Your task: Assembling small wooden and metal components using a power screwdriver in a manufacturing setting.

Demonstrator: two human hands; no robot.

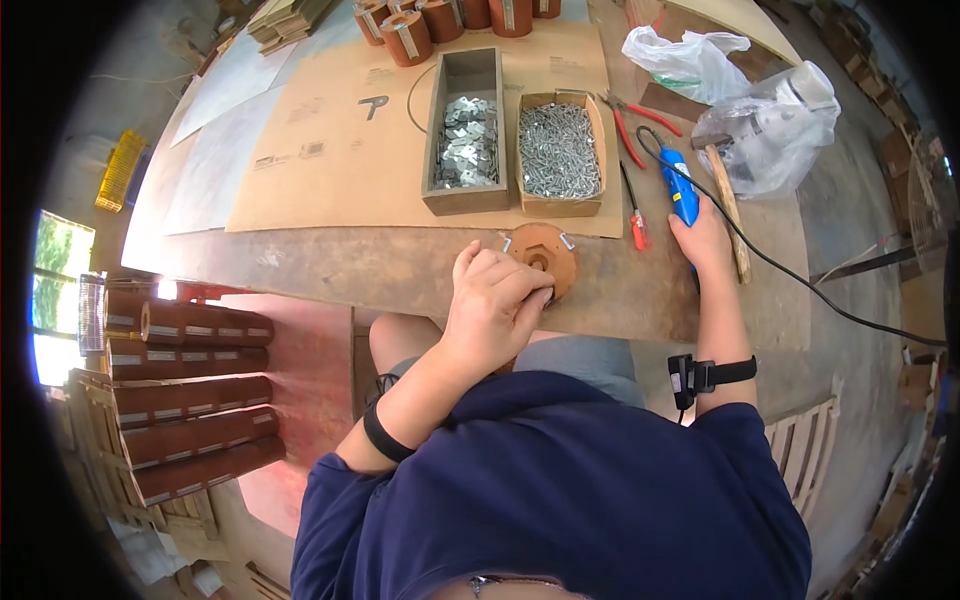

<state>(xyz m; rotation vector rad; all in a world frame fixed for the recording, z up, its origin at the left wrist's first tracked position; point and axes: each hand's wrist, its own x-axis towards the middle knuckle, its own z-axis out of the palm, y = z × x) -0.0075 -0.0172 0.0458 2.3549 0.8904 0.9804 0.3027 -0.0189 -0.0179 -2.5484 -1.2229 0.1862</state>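
A reddish-brown round piece (568,272) sits at the table's front edge, with a hexagonal recess in its top and small metal clips on its rim. My left hand (492,292) lies over its near left side, thumb and fingers pinched together. Whatever is between those fingertips is hidden. To the right, my right hand (702,240) is wrapped round the lower end of a blue corded electric screwdriver (678,188), which lies along the table. A red-handled screwdriver (640,232) rests just left of that hand, and a wooden-handled hammer (729,205) lies to its right.
Beyond the round piece stand a grey box of flat metal clips (432,180) and a cardboard box of screws (562,208). Red-handled pliers (628,135) and plastic bags (765,125) lie at the back right. A black cable (800,283) crosses rightward. Brown cylinders (195,405) are stacked at left.
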